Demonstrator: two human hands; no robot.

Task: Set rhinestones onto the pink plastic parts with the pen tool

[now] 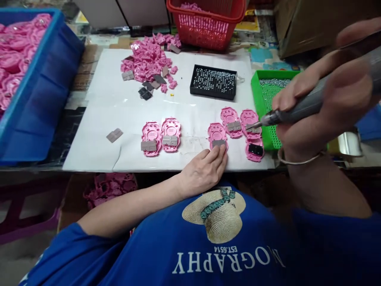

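My left hand (205, 169) rests at the table's front edge, its fingertips pressed together on the lower end of a pink plastic casing (216, 130) with a grey cover plate (218, 143). In my right hand (342, 89) is an electric screwdriver (309, 101), slanting down to the left. Its bit points at the grey plate on another pink casing (249, 116); whether it touches is unclear. Close by are a pink casing with a grey plate (229, 115) and one with a black plate (256, 149). Two more plated casings (151, 137) lie side by side further left.
A black tray of screws (213, 95) stands behind the casings, a green basket of screws (256, 89) at right. Small pink parts (149, 59) are heaped at the back, near a red basket (205, 31). A blue bin (56, 103) stands left. One grey plate (114, 135) lies loose.
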